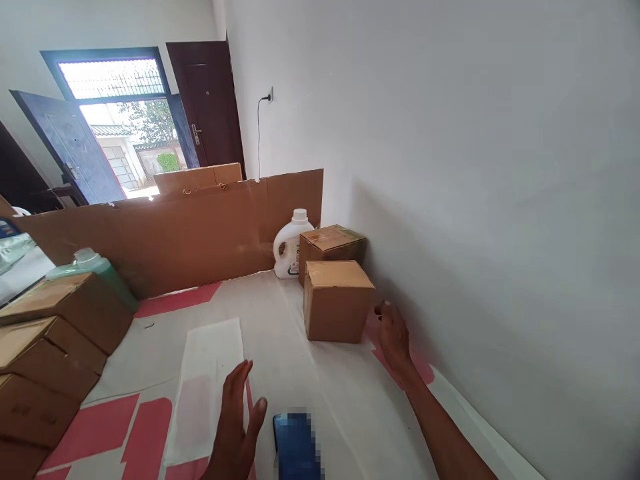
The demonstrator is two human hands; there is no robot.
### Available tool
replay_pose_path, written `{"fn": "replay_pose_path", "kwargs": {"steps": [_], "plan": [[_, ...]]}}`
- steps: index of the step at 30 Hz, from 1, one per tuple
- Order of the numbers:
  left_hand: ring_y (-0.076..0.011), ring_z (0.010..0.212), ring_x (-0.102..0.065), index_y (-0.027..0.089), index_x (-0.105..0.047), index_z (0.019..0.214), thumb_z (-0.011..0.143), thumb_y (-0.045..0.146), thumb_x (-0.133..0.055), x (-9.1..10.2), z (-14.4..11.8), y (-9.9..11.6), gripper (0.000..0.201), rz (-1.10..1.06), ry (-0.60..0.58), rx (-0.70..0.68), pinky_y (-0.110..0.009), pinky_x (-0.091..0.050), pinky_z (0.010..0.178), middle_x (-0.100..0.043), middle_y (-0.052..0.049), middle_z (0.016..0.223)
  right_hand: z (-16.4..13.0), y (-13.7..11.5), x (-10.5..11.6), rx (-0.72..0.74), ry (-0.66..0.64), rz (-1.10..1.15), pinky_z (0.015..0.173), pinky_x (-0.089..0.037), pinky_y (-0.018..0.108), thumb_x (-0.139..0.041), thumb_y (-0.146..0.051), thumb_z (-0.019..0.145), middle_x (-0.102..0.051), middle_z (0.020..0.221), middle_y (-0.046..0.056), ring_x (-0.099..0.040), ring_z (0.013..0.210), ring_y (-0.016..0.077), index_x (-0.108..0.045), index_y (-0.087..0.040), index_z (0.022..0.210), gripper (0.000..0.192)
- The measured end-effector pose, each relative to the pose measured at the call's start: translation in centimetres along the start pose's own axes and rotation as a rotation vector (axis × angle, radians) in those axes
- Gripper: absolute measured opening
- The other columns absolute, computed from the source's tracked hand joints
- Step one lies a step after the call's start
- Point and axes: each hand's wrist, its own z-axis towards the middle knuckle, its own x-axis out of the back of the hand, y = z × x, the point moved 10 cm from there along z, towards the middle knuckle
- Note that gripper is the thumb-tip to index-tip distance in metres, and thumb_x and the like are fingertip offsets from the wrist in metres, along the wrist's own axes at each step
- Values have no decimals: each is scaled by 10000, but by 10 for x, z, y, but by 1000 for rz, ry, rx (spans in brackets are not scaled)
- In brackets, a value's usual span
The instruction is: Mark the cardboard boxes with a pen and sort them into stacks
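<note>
My left hand [235,420] is raised over the covered table, thumb apart from its fingers, holding nothing. A phone [295,443], partly pixelated, lies just to its right. My right hand [394,333] is beside the right side of a small brown cardboard box [337,310], close to the wall. Its fingers bend toward the box with a small gap between, and nothing shows in its grasp; the fingertips are partly hidden. A second cardboard box [333,243] stands right behind the first. A white jug [289,247] with a handle and cap stands beside that one, partly covered by it.
At left, several cardboard boxes [65,347] stand in a row, with a jug of green liquid [107,277] behind. A tall cardboard panel [200,233] borders the table's far side. A white sheet [215,373] lies on the tabletop. The wall [480,200] rises along the right.
</note>
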Motion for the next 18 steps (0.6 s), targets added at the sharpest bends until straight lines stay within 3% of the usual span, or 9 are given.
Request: {"fn": "replay_pose_path", "kwargs": {"steps": [2, 4, 6, 8, 11, 14, 18], "plan": [[-340, 1608, -259, 242, -296, 1647, 1027, 640, -446, -26, 35, 12, 752, -93, -123, 48, -634, -234, 1288, -284, -158, 1727, -13, 8, -4, -70, -17, 73, 991, -512, 555, -281, -772, 992, -727, 1176, 196, -665, 1144, 374, -718, -178, 1090, 744], [-341, 1650, -86, 202, -160, 1688, 1020, 677, -423, -53, 72, 25, 861, -162, -206, 68, -644, -88, 1310, -159, -168, 1770, -29, 9, -19, -110, -64, 160, 992, -536, 522, -240, -825, 955, -719, 1271, 184, -666, 1198, 360, -696, -194, 1228, 825], [-356, 1648, -57, 167, -191, 1683, 1008, 695, -440, -81, 104, 38, 892, -198, -243, 68, -637, -76, 1309, -166, -188, 1765, -47, 5, -37, -127, -109, 235, 1065, -526, 482, -194, -845, 942, -689, 1388, 139, -620, 1321, 317, -637, -227, 1381, 878], [-367, 1636, -111, 151, -304, 1653, 1002, 670, -492, -107, 125, 49, 854, -234, -267, 69, -613, -114, 1311, -239, -199, 1741, -65, 1, -54, -143, -121, 278, 1191, -436, 471, -148, -850, 940, -604, 1523, 102, -477, 1485, 272, -533, -241, 1515, 922], [-361, 1591, -293, 189, -468, 1576, 1002, 611, -548, -121, 135, 60, 716, -291, -255, 74, -577, -257, 1290, -420, -175, 1669, -91, -10, -77, -172, -159, 303, 1298, -266, 485, -164, -850, 943, -463, 1651, 77, -286, 1597, 240, -395, -225, 1621, 950], [-361, 1579, -335, 181, -475, 1573, 998, 627, -536, -91, 123, 52, 730, -314, -191, 105, -565, -317, 1269, -436, -181, 1657, -121, -28, -106, -191, -280, 330, 1289, -288, 493, -190, -834, 959, -476, 1643, 76, -350, 1570, 257, -387, -233, 1630, 922], [-334, 1611, -272, 143, -382, 1620, 985, 669, -523, -1, 76, 27, 837, -289, -92, 135, -502, -241, 1308, -346, -204, 1701, -181, -68, -153, -158, -471, 375, 1223, -401, 496, -320, -806, 972, -589, 1553, 78, -483, 1486, 283, -478, -257, 1583, 836]]}}
